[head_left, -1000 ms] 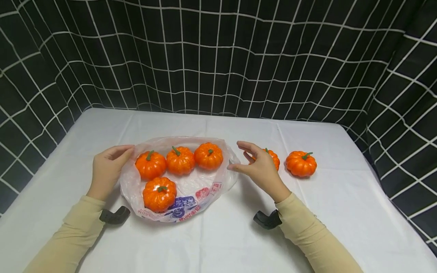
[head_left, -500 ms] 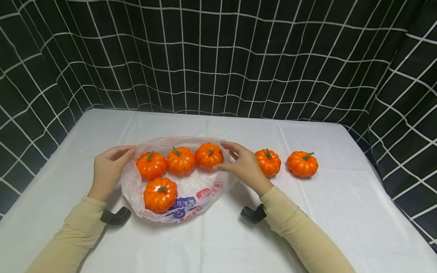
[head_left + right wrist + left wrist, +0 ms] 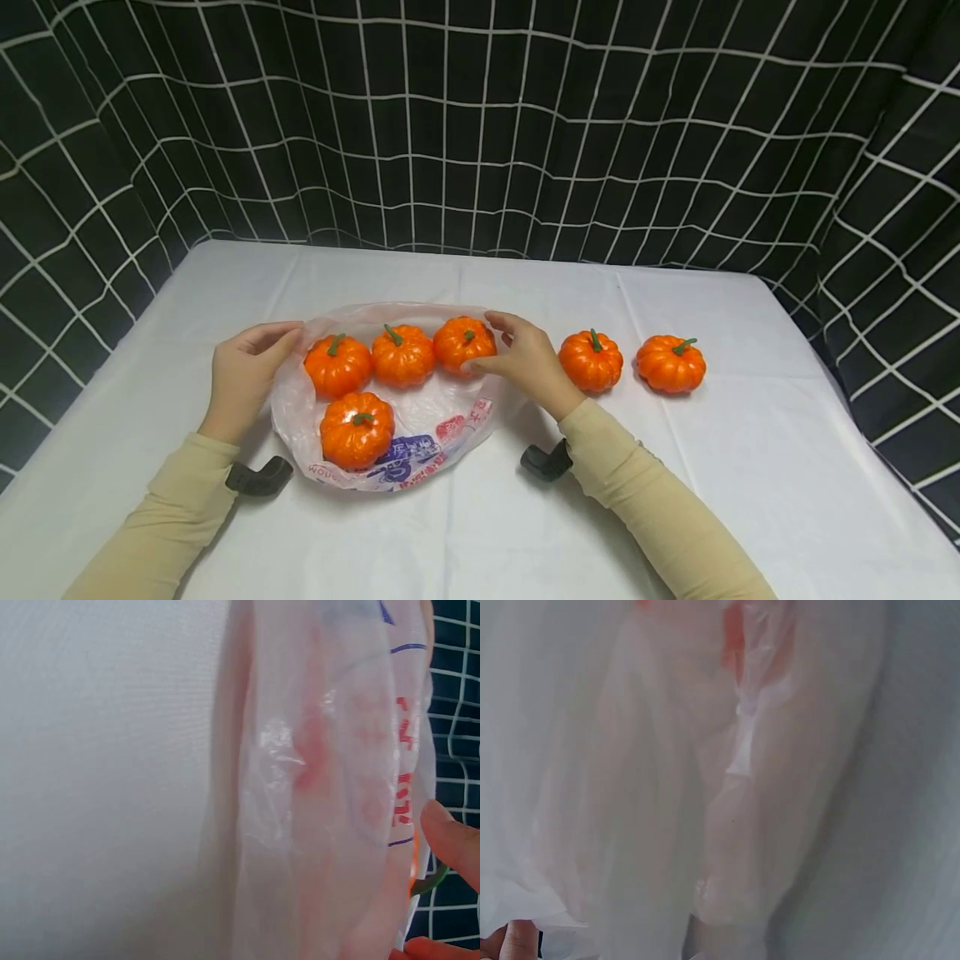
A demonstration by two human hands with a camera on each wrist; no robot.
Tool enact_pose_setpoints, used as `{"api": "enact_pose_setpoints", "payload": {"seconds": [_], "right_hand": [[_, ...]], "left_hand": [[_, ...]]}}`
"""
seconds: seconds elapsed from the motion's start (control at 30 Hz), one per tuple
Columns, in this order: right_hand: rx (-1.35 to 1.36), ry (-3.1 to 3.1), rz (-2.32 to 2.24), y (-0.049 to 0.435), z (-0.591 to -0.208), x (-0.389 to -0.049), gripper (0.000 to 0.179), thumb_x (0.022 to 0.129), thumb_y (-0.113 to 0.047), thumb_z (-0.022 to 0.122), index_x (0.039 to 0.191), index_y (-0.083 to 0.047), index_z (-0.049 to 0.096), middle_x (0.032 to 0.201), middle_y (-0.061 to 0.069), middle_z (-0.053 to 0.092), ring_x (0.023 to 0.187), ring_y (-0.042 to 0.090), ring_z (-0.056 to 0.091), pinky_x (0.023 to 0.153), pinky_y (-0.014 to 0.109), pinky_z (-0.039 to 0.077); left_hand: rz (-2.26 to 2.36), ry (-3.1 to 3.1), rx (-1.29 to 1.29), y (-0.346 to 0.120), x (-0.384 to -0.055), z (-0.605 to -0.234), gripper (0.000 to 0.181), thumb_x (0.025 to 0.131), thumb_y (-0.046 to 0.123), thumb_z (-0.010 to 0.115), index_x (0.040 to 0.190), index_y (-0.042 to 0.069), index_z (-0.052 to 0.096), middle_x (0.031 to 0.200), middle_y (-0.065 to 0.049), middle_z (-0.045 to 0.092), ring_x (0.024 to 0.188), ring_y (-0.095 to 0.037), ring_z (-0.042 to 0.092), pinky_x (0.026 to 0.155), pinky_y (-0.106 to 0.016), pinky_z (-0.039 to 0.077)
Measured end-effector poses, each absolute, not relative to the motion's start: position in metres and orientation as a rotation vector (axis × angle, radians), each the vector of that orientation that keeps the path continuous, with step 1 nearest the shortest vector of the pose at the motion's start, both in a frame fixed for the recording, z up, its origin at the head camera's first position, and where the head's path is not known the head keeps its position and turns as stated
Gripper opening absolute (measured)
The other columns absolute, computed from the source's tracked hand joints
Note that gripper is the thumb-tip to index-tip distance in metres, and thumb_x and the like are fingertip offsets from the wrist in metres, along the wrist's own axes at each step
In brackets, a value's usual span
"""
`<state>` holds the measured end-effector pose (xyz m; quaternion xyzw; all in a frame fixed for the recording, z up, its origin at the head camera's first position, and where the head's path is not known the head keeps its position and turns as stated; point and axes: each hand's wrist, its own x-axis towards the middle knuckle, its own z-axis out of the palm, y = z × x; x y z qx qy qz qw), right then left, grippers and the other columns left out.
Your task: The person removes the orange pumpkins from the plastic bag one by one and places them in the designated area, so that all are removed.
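A thin white plastic bag [image 3: 420, 410] with red and blue print lies open on the table. Inside it are several small orange pumpkins with green stems, one of them a front pumpkin [image 3: 352, 442]. At the bag's left rim, my left hand [image 3: 243, 367] pinches the plastic between thumb and fingers. My right hand [image 3: 528, 362] reaches over the right rim and holds the rightmost pumpkin [image 3: 459, 343], thumb at its front and fingers at its far side. The right wrist view shows the thumb [image 3: 452, 840] near a green stem; the bag covers most of that pumpkin.
Right of the bag, two more pumpkins stand on the white tablecloth: a nearer pumpkin [image 3: 591, 360] and a farther pumpkin [image 3: 671, 364]. A black curtain with a white grid [image 3: 465, 125] encloses the table's back and sides.
My right hand has moved left from beside the bag, over its rim, onto the rightmost pumpkin inside. That uncovers a pumpkin on the table. The left hand keeps its place at the bag.
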<state>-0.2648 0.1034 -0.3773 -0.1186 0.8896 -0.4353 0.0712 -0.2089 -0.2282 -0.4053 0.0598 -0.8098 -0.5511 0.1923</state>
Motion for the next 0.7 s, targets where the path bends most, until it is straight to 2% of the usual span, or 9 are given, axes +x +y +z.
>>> {"api": "enact_pose_setpoints", "payload": {"seconds": [0.3,0.7], "right_hand": [[-0.368,2.748,-1.223,0.096,-0.381,-0.266,0.078,0.079,-0.023,0.083,0.144,0.002,0.047,0.145,0.021,0.053,0.131,0.04,0.054,0.11,0.048,0.045],[-0.313,2.761,-1.263,0.087,-0.388,-0.267,0.077,0.078,-0.021,0.084,0.142,0.002,0.049,0.142,0.021,0.056,0.133,0.035,0.053,0.116,0.046,0.039]], "left_hand": [[-1.566,-2.266,0.163,-0.229,-0.209,-0.405,0.038,0.093,0.033,0.07,0.113,0.001,0.072,0.09,0.029,0.066,0.092,0.005,0.062,0.081,-0.006,0.049],[-1.576,-2.258,0.156,-0.23,-0.21,-0.406,0.038,0.093,0.035,0.07,0.113,0.002,0.073,0.091,0.026,0.068,0.093,0.005,0.062,0.082,-0.007,0.05]]}}
